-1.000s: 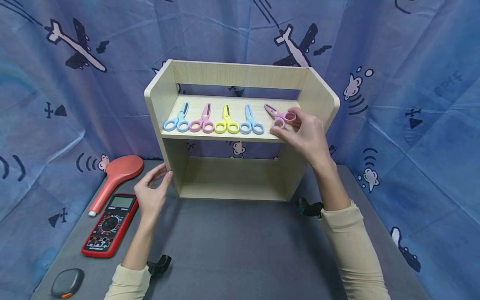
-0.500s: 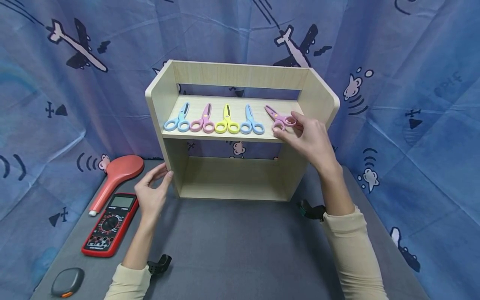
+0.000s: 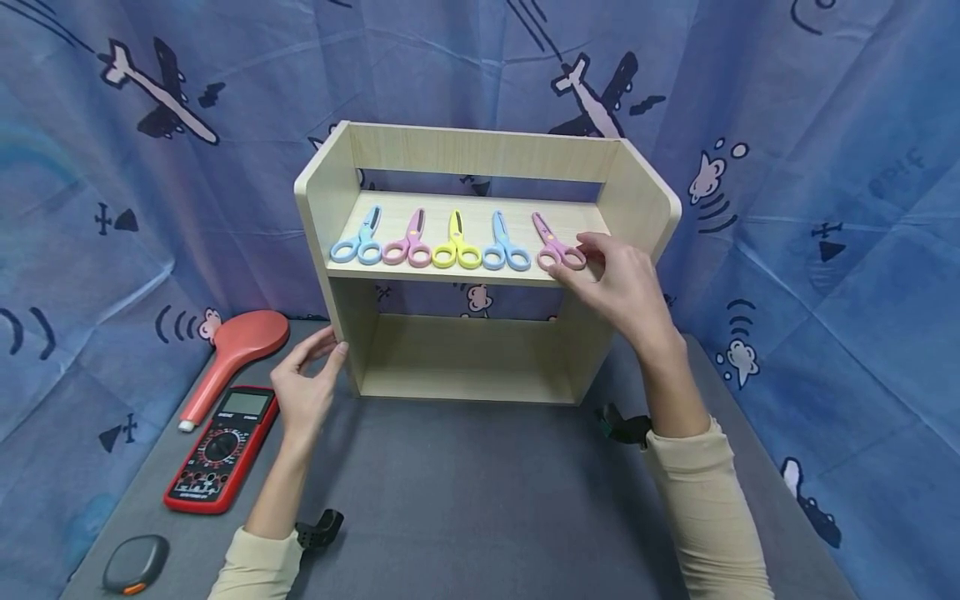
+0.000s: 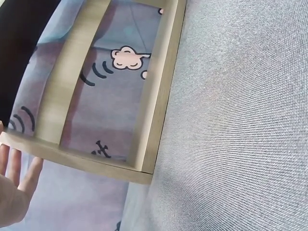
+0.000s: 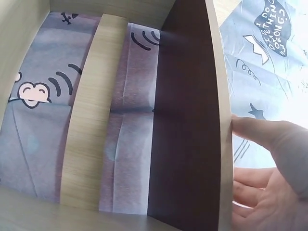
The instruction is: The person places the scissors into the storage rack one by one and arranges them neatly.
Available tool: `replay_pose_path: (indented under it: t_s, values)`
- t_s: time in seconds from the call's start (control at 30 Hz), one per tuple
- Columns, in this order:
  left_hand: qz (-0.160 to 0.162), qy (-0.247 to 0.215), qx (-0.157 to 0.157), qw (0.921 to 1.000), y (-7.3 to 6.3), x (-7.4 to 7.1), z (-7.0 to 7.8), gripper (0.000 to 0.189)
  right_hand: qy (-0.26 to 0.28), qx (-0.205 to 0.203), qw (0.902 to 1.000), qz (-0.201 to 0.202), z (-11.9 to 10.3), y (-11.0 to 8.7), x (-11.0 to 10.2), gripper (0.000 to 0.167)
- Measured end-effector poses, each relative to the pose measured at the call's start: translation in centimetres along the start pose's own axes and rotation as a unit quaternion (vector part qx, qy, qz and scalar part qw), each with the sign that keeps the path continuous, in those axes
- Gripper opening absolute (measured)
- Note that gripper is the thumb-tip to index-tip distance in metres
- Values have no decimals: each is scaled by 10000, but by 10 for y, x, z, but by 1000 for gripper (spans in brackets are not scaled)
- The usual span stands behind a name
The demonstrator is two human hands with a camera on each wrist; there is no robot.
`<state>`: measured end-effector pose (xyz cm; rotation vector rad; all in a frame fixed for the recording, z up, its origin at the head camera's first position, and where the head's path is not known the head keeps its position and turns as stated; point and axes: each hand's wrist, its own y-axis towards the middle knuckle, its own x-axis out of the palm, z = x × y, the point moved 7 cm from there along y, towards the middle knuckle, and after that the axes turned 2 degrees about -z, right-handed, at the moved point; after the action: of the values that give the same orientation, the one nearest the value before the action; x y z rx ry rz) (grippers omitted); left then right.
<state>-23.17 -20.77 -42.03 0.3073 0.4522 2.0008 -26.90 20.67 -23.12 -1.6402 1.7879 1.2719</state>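
Note:
A row of small scissors lies on the upper board of a pale wooden shelf (image 3: 465, 129): blue scissors (image 3: 367, 234), pink scissors (image 3: 412, 236), yellow scissors (image 3: 454, 242), blue scissors (image 3: 504, 242) and, at the right end, purple-pink scissors (image 3: 551, 237). Blades point to the back; the last pair tilts left. My right hand (image 3: 630, 287) pinches the handle loops of that tilted pair between thumb and fingers; the board hides the scissors in the right wrist view. With fairly straight fingers, my left hand (image 3: 303, 392) touches the shelf's left side panel (image 4: 77, 161) near its front edge.
Left of the shelf, a red paddle-shaped object (image 3: 251, 333) with a handle lies on the grey table (image 3: 480, 492). Nearer are a red multimeter (image 3: 221, 450) and a dark rounded device (image 3: 136, 565). A blue printed curtain (image 3: 450, 50) hangs behind and at both sides.
The purple-pink scissors have turned on the board, so their blades point more to the back and their loops sit further left and lower. My left hand has stayed at the side panel.

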Motion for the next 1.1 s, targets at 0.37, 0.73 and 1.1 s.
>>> replay_pose_path:
  t_s: [0.37,0.73,1.1]
  values:
    - [-28,-88,13,10000,0,0,-2,31,407,-201,9985,305,4,1,3,63]
    - [-40,-26,-55,10000,0,0,-2,33,338,-145,9987,355,4,2,3,64]
    - [-383,134,384,9984,-7,-3,15,40,616,-672,9904,1043,-1,-16,-8,63]
